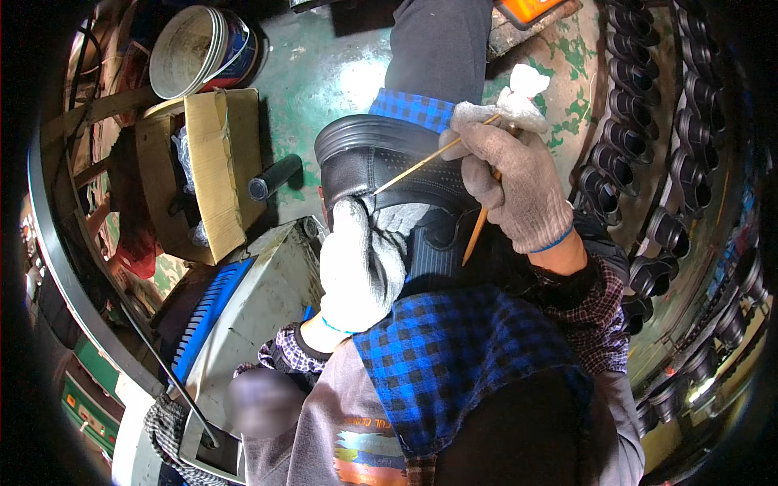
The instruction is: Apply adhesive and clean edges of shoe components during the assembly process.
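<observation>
A black shoe (381,158) rests on my lap, toe pointing away from me. My left hand (361,263), in a white knit glove, grips the shoe from the near side and holds it steady. My right hand (519,182), also gloved, holds a thin wooden stick (421,166) whose tip touches the shoe's upper near the sole edge. The same hand also pinches a wad of white cloth (523,93) and a second stick (478,231) that points down toward my lap. A blue checked apron (462,348) covers my thighs.
Rows of black shoes (648,162) hang on a rack along the right. A cardboard box (203,170) with dark items stands at the left, a bucket (194,49) behind it and a black cylinder (274,176) on the green floor. A white and blue machine (243,308) sits at lower left.
</observation>
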Available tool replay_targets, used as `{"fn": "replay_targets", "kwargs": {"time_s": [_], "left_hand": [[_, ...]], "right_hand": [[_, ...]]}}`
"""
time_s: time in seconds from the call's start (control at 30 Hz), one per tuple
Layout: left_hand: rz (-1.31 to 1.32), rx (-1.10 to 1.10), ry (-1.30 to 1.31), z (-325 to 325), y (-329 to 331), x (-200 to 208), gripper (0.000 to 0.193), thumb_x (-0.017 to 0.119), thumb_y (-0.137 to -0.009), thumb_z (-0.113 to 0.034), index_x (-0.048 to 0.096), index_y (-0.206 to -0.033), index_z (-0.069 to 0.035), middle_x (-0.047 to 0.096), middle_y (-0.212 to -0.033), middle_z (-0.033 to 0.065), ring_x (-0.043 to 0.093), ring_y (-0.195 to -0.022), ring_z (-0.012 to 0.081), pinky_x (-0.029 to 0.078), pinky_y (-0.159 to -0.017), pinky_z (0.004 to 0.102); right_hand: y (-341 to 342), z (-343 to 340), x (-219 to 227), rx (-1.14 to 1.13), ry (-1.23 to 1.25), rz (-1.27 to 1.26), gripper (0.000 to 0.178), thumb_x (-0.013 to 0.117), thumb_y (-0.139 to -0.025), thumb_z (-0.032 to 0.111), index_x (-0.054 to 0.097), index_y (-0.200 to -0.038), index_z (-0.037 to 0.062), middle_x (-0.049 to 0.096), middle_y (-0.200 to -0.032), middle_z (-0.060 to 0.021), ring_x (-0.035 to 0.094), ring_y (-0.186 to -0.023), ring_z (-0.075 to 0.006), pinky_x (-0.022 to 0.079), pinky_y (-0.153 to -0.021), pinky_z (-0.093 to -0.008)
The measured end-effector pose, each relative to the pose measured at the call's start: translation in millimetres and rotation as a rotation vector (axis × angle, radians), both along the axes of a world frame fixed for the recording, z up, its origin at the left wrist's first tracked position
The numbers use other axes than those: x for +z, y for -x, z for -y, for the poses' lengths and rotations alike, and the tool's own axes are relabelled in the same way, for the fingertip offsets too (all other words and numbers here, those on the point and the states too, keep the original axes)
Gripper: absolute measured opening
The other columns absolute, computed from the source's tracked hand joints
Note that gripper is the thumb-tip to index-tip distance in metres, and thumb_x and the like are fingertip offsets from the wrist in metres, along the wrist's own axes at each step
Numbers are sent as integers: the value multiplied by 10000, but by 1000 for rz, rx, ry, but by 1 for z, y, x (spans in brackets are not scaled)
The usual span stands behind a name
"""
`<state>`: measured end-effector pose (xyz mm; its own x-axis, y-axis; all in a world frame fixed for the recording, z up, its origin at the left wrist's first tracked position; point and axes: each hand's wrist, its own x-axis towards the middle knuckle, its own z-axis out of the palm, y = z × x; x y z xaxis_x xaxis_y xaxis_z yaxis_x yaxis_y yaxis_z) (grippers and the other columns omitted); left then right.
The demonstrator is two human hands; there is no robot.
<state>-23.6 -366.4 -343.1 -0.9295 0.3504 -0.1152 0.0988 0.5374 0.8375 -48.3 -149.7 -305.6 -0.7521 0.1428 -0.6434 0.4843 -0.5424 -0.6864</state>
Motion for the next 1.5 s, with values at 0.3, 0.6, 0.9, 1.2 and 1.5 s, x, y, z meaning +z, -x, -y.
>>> {"fn": "replay_targets", "kwargs": {"time_s": [0.3,0.6,0.9,1.2,1.5], "left_hand": [[6,0,2,0,0,2,447,410,-961,-300,418,-1263,30,534,-1189,186,542,-1074,302,401,-973,470],[16,4,9,-1,1,2,451,405,-968,-312,416,-1267,26,534,-1198,183,542,-1086,300,398,-983,471],[102,25,-53,1,2,3,443,409,-964,-298,417,-1259,31,529,-1198,191,542,-1083,304,396,-974,460],[169,48,-121,-2,6,4,400,420,-953,-245,432,-1228,46,530,-1174,200,555,-1053,292,417,-931,412],[665,412,-707,-32,26,18,358,430,-942,-191,447,-1197,60,530,-1150,210,569,-1023,281,438,-888,365]], "right_hand": [[-1,-2,-1,16,7,28,216,549,-895,203,613,-875,-3,578,-669,-26,400,-453,-19,276,-372,-156],[-4,-5,-2,43,19,-60,239,526,-912,208,598,-940,-17,611,-727,-58,392,-460,-24,277,-366,-162],[-2,-5,-5,-12,64,72,184,529,-891,154,593,-935,-13,616,-761,-71,408,-477,-31,277,-375,-163],[-3,-9,-3,88,102,-87,227,526,-875,211,615,-821,9,556,-622,-28,403,-400,-34,258,-345,-168],[-26,-42,-37,-212,822,-282,197,497,-825,229,562,-875,50,574,-642,-62,448,-388,-121,392,-368,-240]]}}
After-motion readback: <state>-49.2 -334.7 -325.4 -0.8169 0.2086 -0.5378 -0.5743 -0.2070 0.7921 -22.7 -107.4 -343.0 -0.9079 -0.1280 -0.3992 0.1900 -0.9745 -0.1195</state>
